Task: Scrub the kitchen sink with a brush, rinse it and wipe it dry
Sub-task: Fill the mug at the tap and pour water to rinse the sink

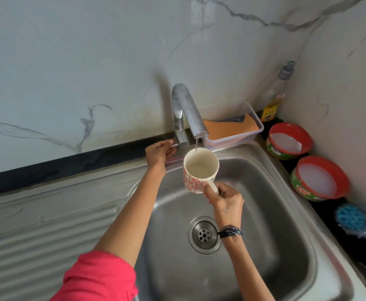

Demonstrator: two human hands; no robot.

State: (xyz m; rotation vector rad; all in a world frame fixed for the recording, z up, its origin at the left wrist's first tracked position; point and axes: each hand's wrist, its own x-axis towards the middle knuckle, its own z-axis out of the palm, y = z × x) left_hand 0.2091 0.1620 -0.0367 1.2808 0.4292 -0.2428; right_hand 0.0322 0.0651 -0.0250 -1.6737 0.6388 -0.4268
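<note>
two hands are engaged at the sink (pixel 271 170). the right hand (pixel 225 198) is curled round the handle of a patterned mug (pixel 199 170), thumb over the top of the handle, and the mug is held upright under the tap (pixel 188 111) spout. a thin stream of water (pixel 196 148) is seen falling into the mug, which is partly filled. the left hand (pixel 159 154) is laid on the tap lever (pixel 174 145), fingers bent over it; whether the lever is actually pinched cannot be told.

the basin is seen bare, with the drain (pixel 204 235) uncovered and no suds visible. the blue brush (pixel 359 224) is lying unused on the dark counter to the right of the sink, near two red tubs (pixel 320 181) of white cleaning paste. an orange cloth (pixel 229 128) is kept in a clear tray behind the basin.

step judged in hand: water being drawn, probably for wetting or rinsing the basin. next, the tap would need closing by the left hand, and the mug tipped slowly over the basin walls.
</note>
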